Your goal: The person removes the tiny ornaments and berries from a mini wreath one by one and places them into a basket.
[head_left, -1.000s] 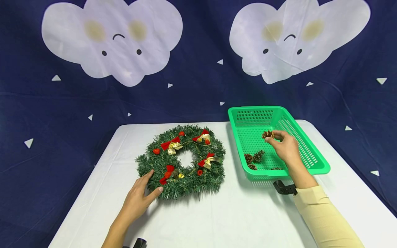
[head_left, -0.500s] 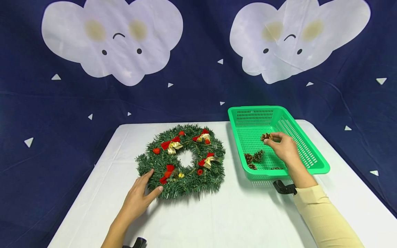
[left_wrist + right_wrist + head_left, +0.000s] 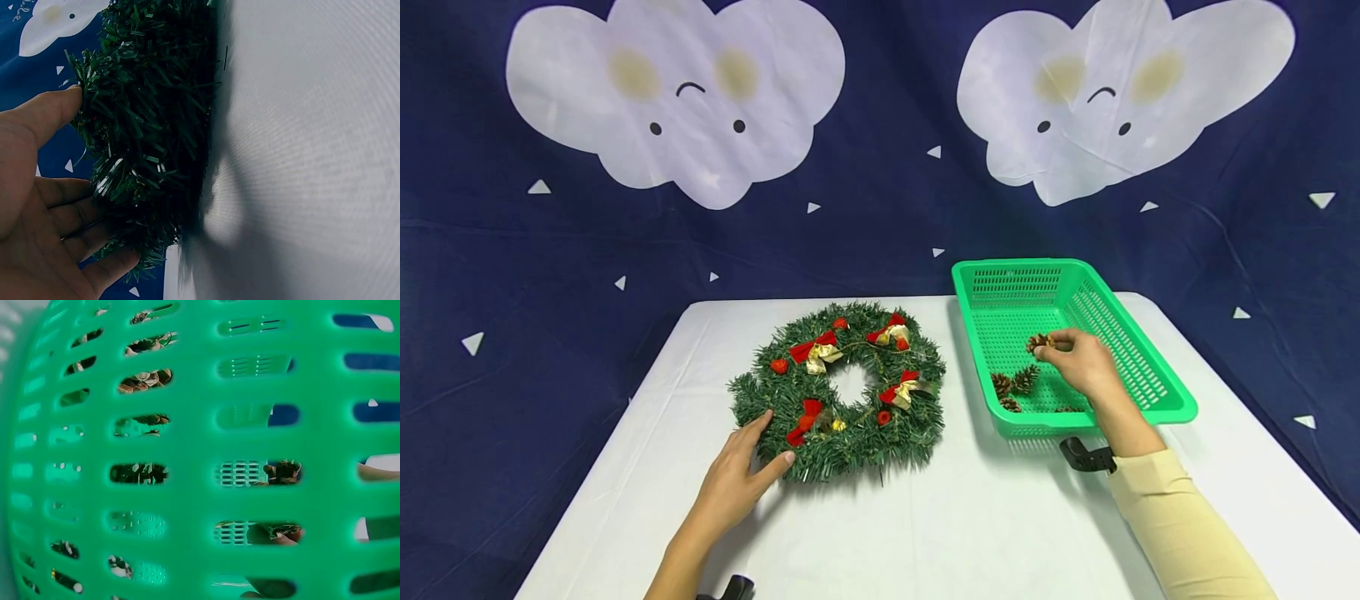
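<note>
Right hand [image 3: 1084, 363] is pinching a pine cone [image 3: 1039, 342] between thumb and fingers, grip narrow and holding it. Cone is hanging over the inside of the green basket [image 3: 1030, 427], right side of the surface [image 3: 970, 533]. More cones are lying on the basket floor: a spiky cone [image 3: 1026, 379] and others bunching beside it at the near left corner, plus one [image 3: 1068, 408] showing partly by the near wall. Left hand [image 3: 735, 473] is resting at the near left edge of the wreath [image 3: 853, 450]; fingers are spreading, grip wide, thumb and fingertips touching the needles, nothing being pinched. Wreath is lying flat on the left half of the surface, well apart from the held cone, and is carrying red-and-gold bows [image 3: 822, 357] and small red ornaments [image 3: 779, 366]. Right wrist view is mostly showing slotted basket wall, cones and bits of hand peeking through the gaps. Pale yellow sleeve [image 3: 1183, 525] is covering the right forearm; a black wrist device [image 3: 1086, 455] is sitting at that wrist. Navy backdrop [image 3: 887, 192] with white clouds [image 3: 677, 158] is hanging at the far side.
</note>
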Motion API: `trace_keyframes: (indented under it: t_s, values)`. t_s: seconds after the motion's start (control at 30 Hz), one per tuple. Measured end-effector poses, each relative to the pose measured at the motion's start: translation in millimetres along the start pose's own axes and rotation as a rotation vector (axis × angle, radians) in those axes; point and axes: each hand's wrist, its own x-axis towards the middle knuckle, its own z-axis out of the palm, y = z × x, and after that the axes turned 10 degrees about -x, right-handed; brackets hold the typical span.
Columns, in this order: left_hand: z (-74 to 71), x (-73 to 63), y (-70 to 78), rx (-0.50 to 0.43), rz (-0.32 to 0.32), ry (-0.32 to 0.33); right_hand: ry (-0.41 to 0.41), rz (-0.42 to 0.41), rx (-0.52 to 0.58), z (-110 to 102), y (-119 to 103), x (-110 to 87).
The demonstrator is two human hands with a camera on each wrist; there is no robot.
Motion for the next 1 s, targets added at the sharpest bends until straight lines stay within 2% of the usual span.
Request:
trace_keyframes:
  t_s: [0.3, 0.67, 1.0]
  values:
    - [0.0, 0.7, 0.3, 0.002, 0.003, 0.002, 0.0, -0.012, 0.02, 0, -1, -0.8]
    - [1.2, 0.9, -1.1, -0.002, 0.005, 0.005, 0.136, -0.039, 0.067, -1, -5, -5.8]
    - [1.2, 1.4, -1.4, 0.002, 0.003, 0.004, 0.213, -0.077, 0.097, 0, -12, -12.0]
